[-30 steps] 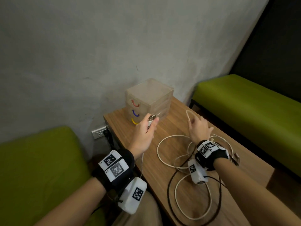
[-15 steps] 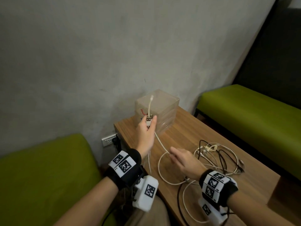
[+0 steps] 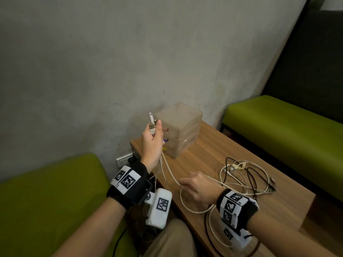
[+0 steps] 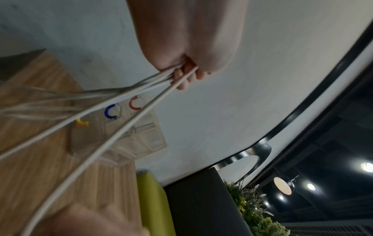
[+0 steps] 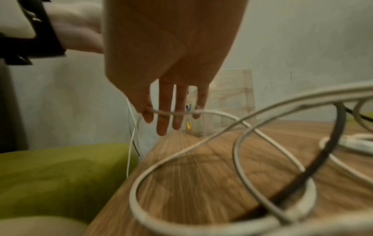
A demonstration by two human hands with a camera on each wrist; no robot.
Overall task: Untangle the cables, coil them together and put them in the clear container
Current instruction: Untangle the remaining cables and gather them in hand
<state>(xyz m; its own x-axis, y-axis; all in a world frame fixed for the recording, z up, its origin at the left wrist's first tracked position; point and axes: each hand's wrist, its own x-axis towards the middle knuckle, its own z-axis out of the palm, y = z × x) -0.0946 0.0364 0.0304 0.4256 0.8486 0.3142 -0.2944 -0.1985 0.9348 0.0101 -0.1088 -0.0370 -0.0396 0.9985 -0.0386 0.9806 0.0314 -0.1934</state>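
Observation:
My left hand (image 3: 154, 131) is raised in front of the clear drawer container (image 3: 182, 127) and grips several white cable strands (image 4: 141, 86), with a USB plug and a slim white plug (image 3: 151, 123) sticking up above the fist. From it a white cable (image 3: 171, 173) runs down to my right hand (image 3: 185, 184), which hovers low over the wooden table (image 3: 213, 151). That hand's fingers (image 5: 163, 115) are straight, and the cable (image 5: 173, 112) lies across them. A tangle of black and white cables (image 3: 246, 175) lies to its right.
The container has red, blue and yellow handles (image 4: 110, 111) and stands at the table's far corner against the grey wall. Green benches flank the table on the left (image 3: 46, 191) and right (image 3: 278, 123). A wall socket (image 3: 124, 160) sits behind the table's left edge.
My left hand has risen with the plugs, and a second plug now stands in it. My right hand has drawn back from the far loops toward me, to the cable below the left hand.

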